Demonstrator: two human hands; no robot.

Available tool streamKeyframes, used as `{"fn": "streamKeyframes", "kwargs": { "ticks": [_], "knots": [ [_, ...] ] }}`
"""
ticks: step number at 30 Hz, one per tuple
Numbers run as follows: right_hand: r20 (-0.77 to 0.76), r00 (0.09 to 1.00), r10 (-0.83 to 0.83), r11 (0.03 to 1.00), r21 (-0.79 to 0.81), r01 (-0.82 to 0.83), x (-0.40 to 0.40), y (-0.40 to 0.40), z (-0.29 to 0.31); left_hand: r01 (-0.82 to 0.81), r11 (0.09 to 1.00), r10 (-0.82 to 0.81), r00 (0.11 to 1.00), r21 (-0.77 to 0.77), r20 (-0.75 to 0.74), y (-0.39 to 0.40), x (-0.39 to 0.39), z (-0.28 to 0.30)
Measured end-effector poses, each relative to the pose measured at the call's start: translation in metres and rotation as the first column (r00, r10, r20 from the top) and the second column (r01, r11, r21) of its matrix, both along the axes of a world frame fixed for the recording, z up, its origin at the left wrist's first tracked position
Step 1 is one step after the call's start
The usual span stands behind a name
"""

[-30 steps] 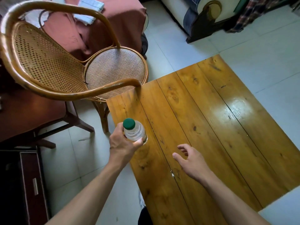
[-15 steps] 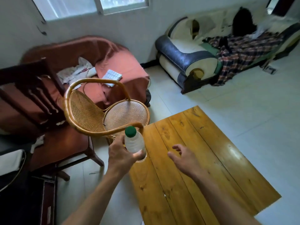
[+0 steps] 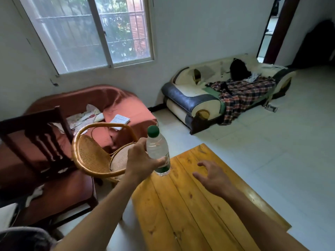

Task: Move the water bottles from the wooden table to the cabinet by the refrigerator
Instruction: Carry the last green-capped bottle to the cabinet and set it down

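Water bottle (image 3: 157,149) upright in left hand (image 3: 140,164), grip wrapped round its body; right hand (image 3: 213,177) loose, holding nothing, over bench (image 3: 190,211). Best carried level, cap up.

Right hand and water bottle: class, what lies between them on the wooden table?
In the head view, only bare planks of the wooden table show between the open right hand and the water bottle, which the left hand grips.
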State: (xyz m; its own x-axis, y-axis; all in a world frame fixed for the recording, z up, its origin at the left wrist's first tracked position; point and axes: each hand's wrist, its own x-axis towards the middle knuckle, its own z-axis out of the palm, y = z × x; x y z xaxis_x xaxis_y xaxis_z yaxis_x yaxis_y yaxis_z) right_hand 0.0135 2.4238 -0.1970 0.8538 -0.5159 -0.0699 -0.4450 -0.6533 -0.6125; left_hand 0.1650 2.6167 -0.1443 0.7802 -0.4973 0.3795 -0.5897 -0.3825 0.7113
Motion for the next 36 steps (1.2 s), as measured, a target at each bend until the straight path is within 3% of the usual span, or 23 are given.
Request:
{"fn": "streamKeyframes", "kwargs": {
  "ticks": [9, 13, 17, 21, 24, 30, 36],
  "knots": [
    [0.018, 0.967, -0.254, 0.967, 0.015, 0.253, -0.066, 0.037, 0.017, 0.309, 0.947, -0.311, 0.95, -0.09, -0.013, -0.026, -0.024, 0.008],
    [0.081, 0.904, -0.419, 0.896, 0.2, 0.397, -0.109, 0.052, 0.018, 0.397, 0.908, -0.405, 0.913, -0.135, -0.04, -0.043, -0.057, -0.001],
    [0.045, 0.822, -0.568, 0.742, 0.461, 0.487, -0.146, 0.061, 0.021, 0.46, 0.873, -0.478, 0.873, -0.16, -0.097, -0.057, -0.099, -0.003],
    [-0.012, 0.691, -0.723, 0.427, 0.779, 0.46, -0.179, 0.058, 0.027, 0.536, 0.834, -0.55, 0.827, -0.131, -0.114, -0.077, -0.139, 0.007],
    [-0.03, 0.606, -0.795, 0.262, 0.884, 0.388, -0.209, 0.046, 0.027, 0.582, 0.808, -0.589, 0.798, -0.094, -0.123, -0.094, -0.173, 0.015],
    [-0.064, 0.561, -0.826, 0.155, 0.93, 0.335, -0.28, 0.013, 0.023, 0.612, 0.79, -0.612, 0.784, -0.03, -0.107, -0.136, -0.251, 0.026],
    [-0.084, 0.51, -0.856, 0.11, 0.935, 0.338, -0.353, -0.022, 0.02, 0.684, 0.729, -0.68, 0.726, 0.008, -0.099, -0.181, -0.323, 0.029]
  ]
}}
